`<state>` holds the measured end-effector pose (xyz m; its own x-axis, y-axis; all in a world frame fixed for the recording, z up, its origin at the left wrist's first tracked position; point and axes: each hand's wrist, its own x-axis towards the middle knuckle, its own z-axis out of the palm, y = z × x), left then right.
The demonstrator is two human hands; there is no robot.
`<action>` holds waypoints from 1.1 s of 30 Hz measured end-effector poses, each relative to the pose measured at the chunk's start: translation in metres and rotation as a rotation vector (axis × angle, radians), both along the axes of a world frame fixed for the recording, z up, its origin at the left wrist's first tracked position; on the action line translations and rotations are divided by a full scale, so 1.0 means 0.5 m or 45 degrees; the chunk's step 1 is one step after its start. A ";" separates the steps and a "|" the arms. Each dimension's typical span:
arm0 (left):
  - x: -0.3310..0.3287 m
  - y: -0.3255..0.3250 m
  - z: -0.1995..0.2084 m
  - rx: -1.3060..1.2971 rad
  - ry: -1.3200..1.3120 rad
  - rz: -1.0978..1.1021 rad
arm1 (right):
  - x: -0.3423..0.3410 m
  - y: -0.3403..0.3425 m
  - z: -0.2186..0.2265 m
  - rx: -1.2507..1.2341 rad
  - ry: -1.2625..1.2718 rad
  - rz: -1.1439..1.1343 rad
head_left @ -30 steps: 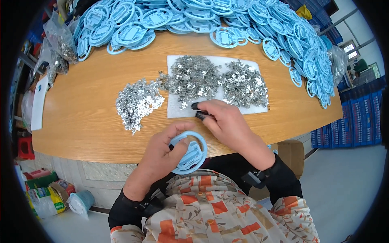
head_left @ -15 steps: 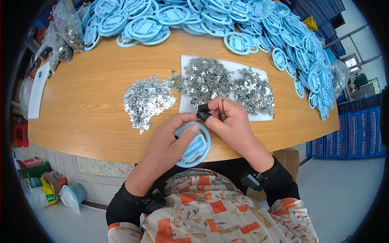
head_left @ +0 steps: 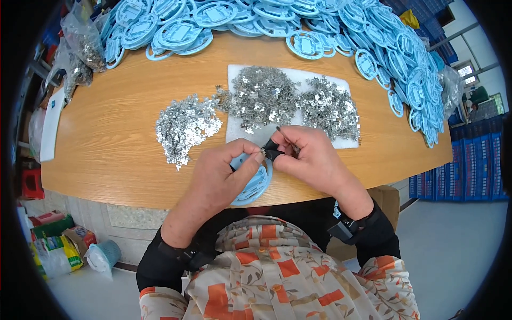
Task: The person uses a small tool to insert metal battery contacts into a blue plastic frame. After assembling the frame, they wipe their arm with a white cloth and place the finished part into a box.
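Observation:
My left hand (head_left: 221,168) is closed on a light-blue round plastic frame (head_left: 250,192), thumb on top, over the table's near edge. My right hand (head_left: 312,157) has black covers on its thumb and forefinger. Those two fingertips pinch a small metal piece (head_left: 263,152) against the top of the frame, touching the left thumb. A thin dark rod (head_left: 281,132) also pokes out of the right hand; its kind is unclear. Beyond the hands lie a pile of small shiny metal pieces (head_left: 186,128) on bare wood and two duller heaps (head_left: 264,96) on a white foam sheet (head_left: 234,127).
Many light-blue frames (head_left: 306,44) are heaped along the far and right side of the wooden table (head_left: 122,133). Bags of metal parts (head_left: 85,42) stand at the far left, near a white strip (head_left: 52,128). Blue stacks (head_left: 458,165) rise at the right.
My right fingertips have come down and in to meet my left thumb at the frame's top. The view has shifted slightly. The left hand still holds the frame.

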<state>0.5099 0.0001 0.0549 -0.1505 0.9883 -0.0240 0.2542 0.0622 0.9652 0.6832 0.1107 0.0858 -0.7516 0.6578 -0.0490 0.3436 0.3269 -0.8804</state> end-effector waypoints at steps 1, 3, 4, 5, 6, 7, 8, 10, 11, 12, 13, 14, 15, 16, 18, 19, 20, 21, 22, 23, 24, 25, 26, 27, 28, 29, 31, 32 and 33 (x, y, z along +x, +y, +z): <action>0.003 0.000 0.002 -0.004 0.001 -0.006 | 0.001 0.003 0.005 0.023 -0.057 0.038; 0.007 0.002 0.004 -0.006 0.021 -0.024 | 0.007 0.004 0.003 0.049 -0.110 0.072; 0.009 0.003 -0.005 -0.006 0.022 -0.027 | 0.013 0.001 -0.008 -0.062 -0.044 -0.030; 0.011 0.004 -0.021 0.019 -0.123 0.022 | 0.018 -0.001 -0.019 -0.169 0.024 -0.126; 0.013 0.004 -0.028 0.045 -0.269 0.071 | 0.025 -0.001 -0.031 -0.167 0.025 -0.124; 0.013 0.003 -0.026 0.049 -0.269 0.074 | 0.034 -0.001 -0.045 -0.146 0.101 -0.200; 0.015 0.000 -0.019 -0.028 -0.414 0.100 | 0.042 -0.003 -0.058 -0.128 0.174 -0.279; 0.019 -0.002 -0.019 -0.105 -0.563 0.126 | 0.053 -0.013 -0.080 -0.115 0.202 -0.284; 0.020 -0.004 -0.022 -0.106 -0.572 0.127 | 0.055 -0.019 -0.085 -0.104 0.232 -0.288; 0.021 -0.005 -0.024 -0.106 -0.581 0.128 | 0.054 -0.026 -0.085 -0.104 0.229 -0.288; 0.021 -0.006 -0.028 -0.107 -0.584 0.127 | 0.051 -0.032 -0.085 0.018 0.209 -0.292; 0.022 -0.006 -0.033 -0.117 -0.576 0.124 | 0.048 -0.037 -0.085 0.140 0.187 -0.296; 0.023 -0.006 -0.037 -0.126 -0.569 0.121 | 0.046 -0.038 -0.086 0.139 0.183 -0.296; 0.024 -0.006 -0.041 -0.127 -0.572 0.121 | 0.044 -0.040 -0.088 0.240 0.153 -0.279; 0.027 -0.004 -0.049 -0.067 -0.478 0.129 | 0.038 -0.042 -0.090 0.341 0.117 -0.261; 0.028 -0.003 -0.049 -0.068 -0.482 0.129 | 0.036 -0.044 -0.089 0.373 0.097 -0.246; 0.028 -0.003 -0.048 -0.088 -0.486 0.135 | 0.033 -0.046 -0.088 0.402 0.077 -0.230; 0.028 -0.002 -0.047 -0.107 -0.491 0.140 | 0.030 -0.046 -0.089 0.401 0.073 -0.230; 0.029 -0.002 -0.047 -0.109 -0.494 0.140 | 0.027 -0.046 -0.089 0.458 0.056 -0.217; 0.029 -0.003 -0.045 -0.104 -0.463 0.145 | 0.025 -0.047 -0.088 0.516 0.041 -0.201; 0.030 -0.005 -0.045 -0.100 -0.432 0.149 | 0.023 -0.049 -0.086 0.517 0.039 -0.198; 0.031 -0.005 -0.044 -0.099 -0.435 0.150 | 0.022 -0.051 -0.083 0.548 -0.011 -0.177; 0.033 -0.004 -0.045 -0.049 -0.384 0.153 | 0.020 -0.052 -0.082 0.576 -0.063 -0.155; 0.034 -0.003 -0.047 0.002 -0.332 0.156 | 0.019 -0.053 -0.077 0.574 -0.067 -0.154; 0.034 -0.003 -0.047 0.000 -0.336 0.157 | 0.018 -0.055 -0.070 0.676 -0.114 -0.127; 0.033 -0.005 -0.046 -0.030 -0.338 0.153 | 0.016 -0.057 -0.064 0.776 -0.159 -0.096; 0.030 -0.007 -0.046 -0.063 -0.344 0.154 | 0.015 -0.063 -0.051 0.775 -0.211 -0.073; 0.029 -0.006 -0.045 -0.051 -0.336 0.146 | 0.018 -0.064 -0.046 0.780 -0.261 -0.057; 0.029 -0.005 -0.044 -0.039 -0.327 0.139 | 0.021 -0.064 -0.045 0.782 -0.265 -0.052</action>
